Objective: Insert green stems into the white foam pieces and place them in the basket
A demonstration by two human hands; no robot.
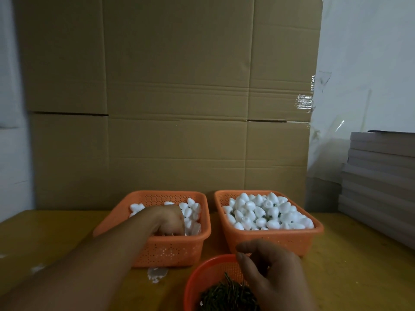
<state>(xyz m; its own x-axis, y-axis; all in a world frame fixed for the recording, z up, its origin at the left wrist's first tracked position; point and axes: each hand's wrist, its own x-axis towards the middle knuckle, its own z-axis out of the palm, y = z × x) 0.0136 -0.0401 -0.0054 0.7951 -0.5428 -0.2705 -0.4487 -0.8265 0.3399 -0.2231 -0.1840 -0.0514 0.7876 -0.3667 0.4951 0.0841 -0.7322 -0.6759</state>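
Down in the left basket point(125, 216), my left hand point(170, 221) is curling among loose foam pieces point(190, 208), its catch hidden; my right hand point(269, 265) is hovering, fingers loosely bent and apparently empty, over the green stems point(224, 292), ready to pick one.

On the tabletop point(56, 234) stand two orange baskets side by side. The left hand point(168, 219) reaches down into the left basket point(170, 250), fingers curled among the foam pieces point(190, 209). The right basket point(271, 240) is heaped with foam pieces, some showing green stems. The right hand point(271, 272) hovers with loosely curled fingers over a round bowl point(202, 277) of green stems point(224, 295). Cardboard point(170, 97) stands behind.
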